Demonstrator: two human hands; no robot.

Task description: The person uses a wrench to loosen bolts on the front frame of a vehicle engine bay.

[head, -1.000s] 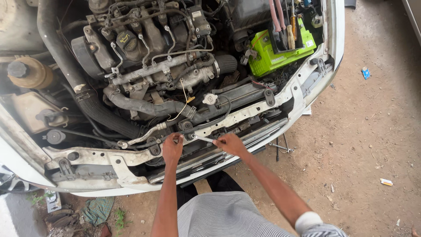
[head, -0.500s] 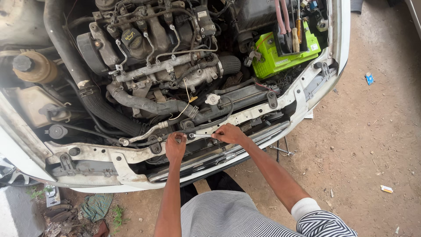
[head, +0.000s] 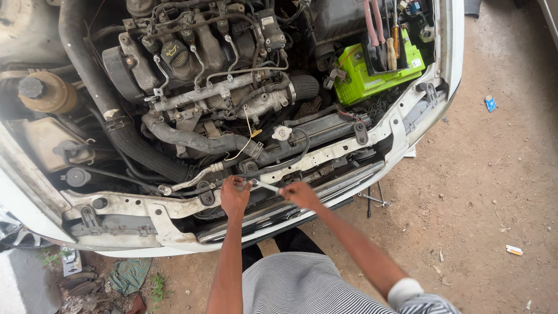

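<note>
Both hands grip a thin steel wrench [head: 265, 186] at the radiator support [head: 325, 154]: left hand [head: 234, 196] at its head, right hand [head: 299, 195] on the handle. It looks rigid, light, probably greasy.

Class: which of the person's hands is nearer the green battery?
Right. The right hand lies below-left of the battery; the left hand is farther left.

Hoses [head: 192, 139] crowd behind the white crossmember [head: 325, 154].
</note>
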